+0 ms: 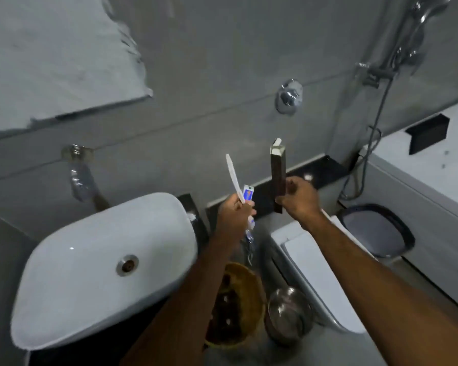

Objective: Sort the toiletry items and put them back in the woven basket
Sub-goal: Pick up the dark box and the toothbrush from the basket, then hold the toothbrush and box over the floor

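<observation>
My left hand (233, 215) is raised above the counter, gripping a white toothbrush (233, 178) that points up and a small white-and-blue toothpaste tube (248, 192) together. My right hand (300, 200) holds a long dark carton (277, 178) upright, its top flap open. The woven basket (249, 281) sits low between the washbasin and the toilet, partly hidden by my left forearm. Dark items lie inside it.
A white washbasin (90, 260) with a wall tap (80, 178) stands at the left. A black ledge (320, 167) runs along the wall. A round metal bowl (288, 313) sits beside the basket. To the right are a toilet (320, 276), a bin (376, 231) and a shower hose (376, 122).
</observation>
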